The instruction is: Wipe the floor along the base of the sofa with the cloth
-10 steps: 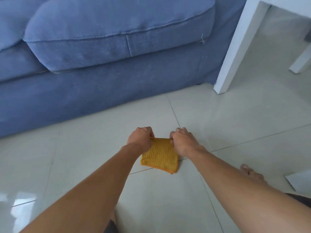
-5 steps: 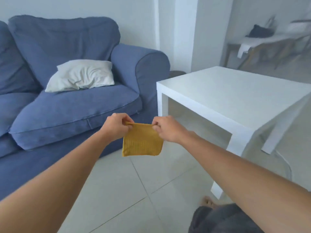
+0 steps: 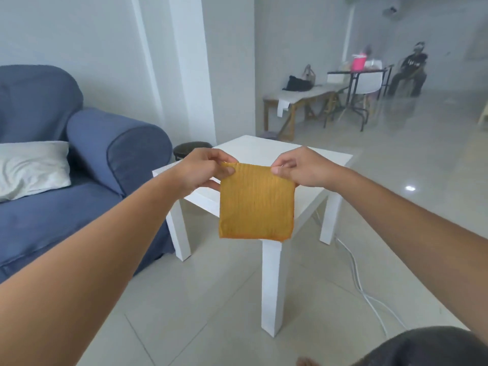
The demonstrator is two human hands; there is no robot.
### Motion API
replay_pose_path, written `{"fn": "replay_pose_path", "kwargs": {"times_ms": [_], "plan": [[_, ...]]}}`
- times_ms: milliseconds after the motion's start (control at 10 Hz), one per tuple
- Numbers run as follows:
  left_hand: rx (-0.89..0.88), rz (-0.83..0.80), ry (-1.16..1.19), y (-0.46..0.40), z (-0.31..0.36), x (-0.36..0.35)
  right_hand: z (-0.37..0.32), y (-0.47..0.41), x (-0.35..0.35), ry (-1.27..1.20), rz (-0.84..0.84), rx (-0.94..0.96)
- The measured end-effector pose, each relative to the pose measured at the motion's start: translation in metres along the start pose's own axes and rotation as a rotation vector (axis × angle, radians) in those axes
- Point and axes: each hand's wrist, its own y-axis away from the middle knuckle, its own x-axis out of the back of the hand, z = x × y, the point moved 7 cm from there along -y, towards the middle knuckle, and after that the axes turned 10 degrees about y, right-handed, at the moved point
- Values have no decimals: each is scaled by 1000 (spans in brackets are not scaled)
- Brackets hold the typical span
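Observation:
A folded orange-yellow cloth point(image 3: 256, 202) hangs in the air in front of me, held up by its two top corners. My left hand point(image 3: 204, 170) pinches the top left corner and my right hand point(image 3: 301, 167) pinches the top right corner. The cloth hangs flat in front of the white side table. The blue sofa point(image 3: 79, 180) stands at the left, its base meeting the pale tiled floor point(image 3: 198, 299) at lower left.
A white side table point(image 3: 264, 151) stands right of the sofa arm. A white pillow point(image 3: 31, 167) lies on the seat. A white cable point(image 3: 356, 276) runs over the floor beside the table. A dark bin point(image 3: 190, 150) sits behind. Tables and a seated person point(image 3: 409, 72) are far back.
The cloth has come off the floor and risen to table height, still held by both hands. My view has lifted from the sofa base to the room and swung right.

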Motion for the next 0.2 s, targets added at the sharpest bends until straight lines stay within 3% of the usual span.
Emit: {"fn": "replay_pose_path", "kwargs": {"times_ms": [100,200], "plan": [[53,17,23,-51,-12,-16,42,-35,2,5,5,-125],[76,236,-107,-95,-44,-14,75,-65,-1,71,196,-223]]}}
